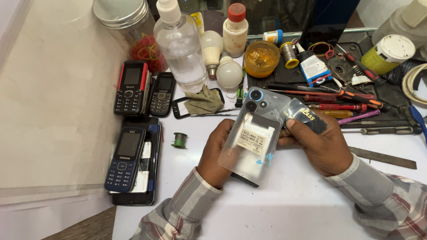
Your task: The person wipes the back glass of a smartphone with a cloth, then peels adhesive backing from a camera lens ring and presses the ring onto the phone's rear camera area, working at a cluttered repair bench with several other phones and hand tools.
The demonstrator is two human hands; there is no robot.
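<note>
My left hand [217,153] grips a smartphone [253,135] from below, back side up, inside a clear case with a pale sticker and a blue-ringed camera cluster at its top. My right hand [322,144] is closed on a small dark flat packet [304,116], thumb pressed on it, held against the phone's right edge above the white table [284,209].
Several keypad phones [130,88] [125,159] lie stacked at left. Behind stand a clear spray bottle [180,44], light bulbs [229,73], a lidded jar [129,24] and an orange tub [261,58]. Screwdrivers and tools [347,104] cover a dark mat at right. A green wire spool [179,140] sits near the phones.
</note>
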